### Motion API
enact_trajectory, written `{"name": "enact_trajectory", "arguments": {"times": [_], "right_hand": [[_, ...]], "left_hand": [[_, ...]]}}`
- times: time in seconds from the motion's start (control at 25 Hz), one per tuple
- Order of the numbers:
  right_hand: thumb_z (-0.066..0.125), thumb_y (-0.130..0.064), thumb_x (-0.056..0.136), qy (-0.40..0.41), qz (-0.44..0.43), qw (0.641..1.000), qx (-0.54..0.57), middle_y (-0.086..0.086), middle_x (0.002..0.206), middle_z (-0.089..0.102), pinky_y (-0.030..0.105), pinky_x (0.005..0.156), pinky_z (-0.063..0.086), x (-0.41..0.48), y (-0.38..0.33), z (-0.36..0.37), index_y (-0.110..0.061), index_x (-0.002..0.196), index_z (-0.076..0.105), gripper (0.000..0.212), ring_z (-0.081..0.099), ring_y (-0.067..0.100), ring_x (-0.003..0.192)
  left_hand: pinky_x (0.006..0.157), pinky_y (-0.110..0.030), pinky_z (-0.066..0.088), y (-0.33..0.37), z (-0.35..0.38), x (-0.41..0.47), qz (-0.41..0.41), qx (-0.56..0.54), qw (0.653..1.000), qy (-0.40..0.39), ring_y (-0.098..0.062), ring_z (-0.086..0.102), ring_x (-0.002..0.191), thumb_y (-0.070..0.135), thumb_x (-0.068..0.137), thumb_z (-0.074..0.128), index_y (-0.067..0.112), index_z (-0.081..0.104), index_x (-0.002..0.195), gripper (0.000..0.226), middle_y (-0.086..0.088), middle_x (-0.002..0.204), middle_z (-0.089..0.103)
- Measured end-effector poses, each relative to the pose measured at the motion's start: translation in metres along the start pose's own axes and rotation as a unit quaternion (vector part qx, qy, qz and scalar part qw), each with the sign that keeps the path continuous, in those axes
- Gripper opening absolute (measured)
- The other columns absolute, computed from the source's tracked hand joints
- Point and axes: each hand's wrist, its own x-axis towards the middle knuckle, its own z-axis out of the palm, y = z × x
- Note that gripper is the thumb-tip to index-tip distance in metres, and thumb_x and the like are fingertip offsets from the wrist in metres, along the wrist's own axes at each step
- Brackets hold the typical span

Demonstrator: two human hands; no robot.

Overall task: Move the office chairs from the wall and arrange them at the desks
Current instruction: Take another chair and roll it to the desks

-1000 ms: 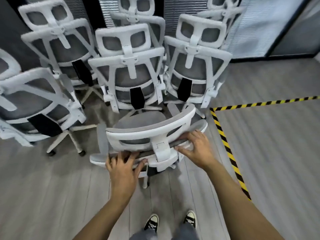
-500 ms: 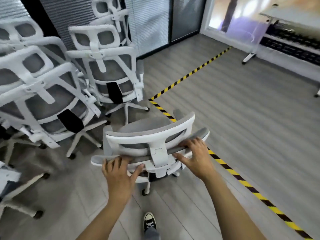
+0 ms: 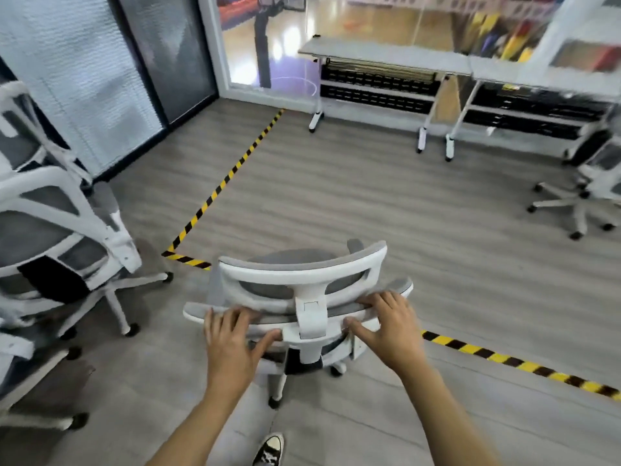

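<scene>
Item: white-framed grey mesh office chair (image 3: 302,275), back facing the camera. Backrest top edge gripped by left hand (image 3: 232,344) and right hand (image 3: 391,331).

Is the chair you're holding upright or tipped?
Upright. The office chair rests its casters on the floor; left hand and right hand grip its backrest.

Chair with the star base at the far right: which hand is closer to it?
Right. The right hand holds the held chair by its backrest on the side toward the far-right chair. The left hand holds the backrest's opposite end, farther away, nearer the clustered chairs.
</scene>
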Motion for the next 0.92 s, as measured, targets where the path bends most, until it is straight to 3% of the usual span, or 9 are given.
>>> {"name": "enact_trajectory", "arguments": {"times": [0.2,0.44,0.56,0.68,0.92], "right_hand": [[0.062,-0.070,0.082,0.071,0.111,0.990,-0.047,-0.020,0.096,0.058,0.036,0.095,0.047,0.024,0.036,-0.014,-0.032,0.105,0.064,0.044,0.056,0.014,0.105],[0.066,-0.073,0.077,0.126,0.255,0.958,-0.039,-0.016,0.099,0.058,0.031,0.092,0.043,0.066,0.093,-0.033,-0.031,0.105,0.062,0.050,0.052,0.016,0.105],[0.063,-0.079,0.072,0.179,0.315,0.931,-0.053,-0.008,0.101,0.060,0.040,0.105,0.041,0.090,0.128,-0.036,-0.026,0.104,0.062,0.062,0.050,0.017,0.109],[0.059,-0.084,0.071,0.219,0.361,0.903,-0.080,-0.007,0.102,0.062,0.044,0.120,0.025,0.116,0.179,-0.043,-0.025,0.102,0.061,0.067,0.045,0.015,0.117],[0.063,-0.079,0.076,0.262,0.403,0.870,-0.109,-0.010,0.100,0.061,0.044,0.123,0.020,0.178,0.287,-0.080,-0.025,0.102,0.059,0.059,0.054,0.013,0.111]], "left_hand": [[0.111,-0.053,0.031,0.028,0.051,0.111,0.091,-0.069,0.989,-0.096,-0.025,0.058,0.102,0.066,0.081,0.056,0.027,0.064,0.096,0.042,0.005,0.102,0.061],[0.099,-0.054,0.044,0.079,0.128,0.246,0.210,-0.075,0.961,-0.165,-0.028,0.050,0.106,0.055,0.083,0.064,0.023,0.067,0.107,0.040,-0.006,0.107,0.063],[0.098,-0.052,0.044,0.120,0.177,0.308,0.253,-0.106,0.939,-0.206,-0.031,0.050,0.106,0.046,0.083,0.073,0.021,0.066,0.110,0.037,-0.007,0.108,0.062],[0.093,-0.046,0.046,0.169,0.229,0.363,0.287,-0.117,0.918,-0.246,-0.028,0.049,0.108,0.050,0.085,0.069,0.022,0.065,0.114,0.041,-0.005,0.113,0.060],[0.097,-0.047,0.045,0.294,0.331,0.457,0.328,-0.138,0.882,-0.309,-0.027,0.051,0.113,0.048,0.085,0.069,0.024,0.062,0.121,0.043,-0.003,0.119,0.058]]}}
